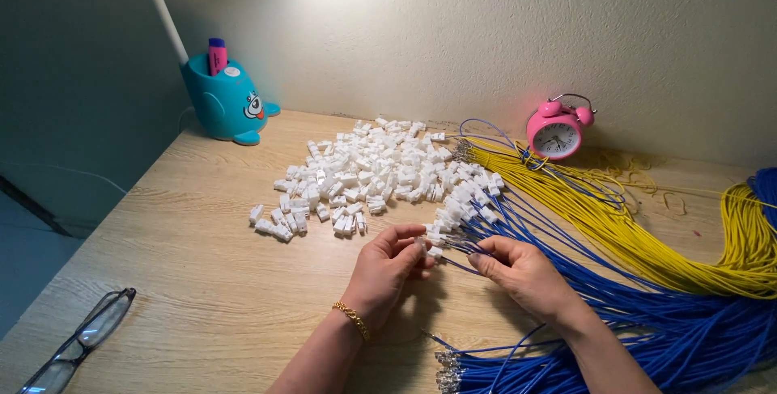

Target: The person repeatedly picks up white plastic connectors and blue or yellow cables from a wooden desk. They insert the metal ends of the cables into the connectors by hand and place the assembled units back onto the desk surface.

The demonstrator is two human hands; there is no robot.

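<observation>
Left hand fingers pinch a small white plastic connector; right hand fingers grip a thin, floppy blue wire near its tip: light, fiddly parts.

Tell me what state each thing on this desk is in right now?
Left hand: pinching a small white connector.
Right hand: gripping blue wires near their tips.
White connectors: loose, heaped.
Yellow wires: bundled, lying flat.
Glasses: folded open, lying on desk.
Alarm clock: upright.
Pen holder: upright, holding a marker.
</observation>
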